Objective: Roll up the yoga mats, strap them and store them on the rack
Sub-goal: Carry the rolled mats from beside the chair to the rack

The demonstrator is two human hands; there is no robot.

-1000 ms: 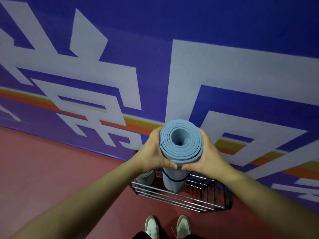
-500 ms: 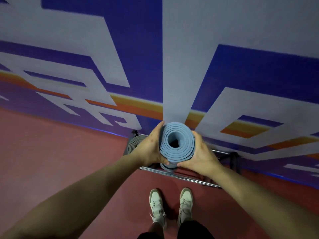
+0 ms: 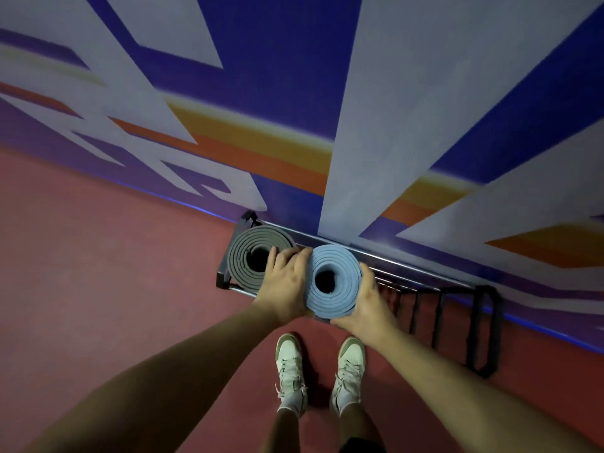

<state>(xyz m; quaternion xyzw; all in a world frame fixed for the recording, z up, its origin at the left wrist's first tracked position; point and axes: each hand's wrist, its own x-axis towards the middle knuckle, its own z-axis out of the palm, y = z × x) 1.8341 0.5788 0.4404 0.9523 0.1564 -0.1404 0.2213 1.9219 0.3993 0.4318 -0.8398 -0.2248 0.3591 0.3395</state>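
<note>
- Straight down from the head camera, a rolled blue yoga mat [image 3: 343, 266] stands upright, so that only its spiral top end shows.
- Both hands hold it from opposite sides.
- The left hand [image 3: 286, 286] presses against the roll's left side, its fingers curled over the far edge of the roll.
- That hand sits in the gap between the two mats, and its knuckles overlap the end of the neighbouring roll; whether it touches that roll I cannot tell.
- The right hand [image 3: 366, 308] wraps the roll's right side, with its thumb along the near lower edge and its fingers curled round behind, out of sight.
- The blue mat is over the left part of a black metal rack [image 3: 483, 325], which stands on the floor against the foot of the wall.
- Whether the mat's lower end rests on the rack is hidden by the roll and the hands.
- A rolled grey yoga mat [image 3: 238, 253] stands upright at the rack's left end, just beside the blue one and also seen end-on.
- To the right of the blue mat the rack's bars and its right end frame are bare.
- The wall [image 3: 425, 109] is painted blue with large pale shapes and a band of orange and yellow.
- The floor [image 3: 98, 273] is a dull red.
- Two pale lace-up shoes [image 3: 289, 361] stand on it side by side, near the rack and just below the hands, toes pointing toward the wall.
- Both forearms are bare and reach in from the bottom corners.
</note>
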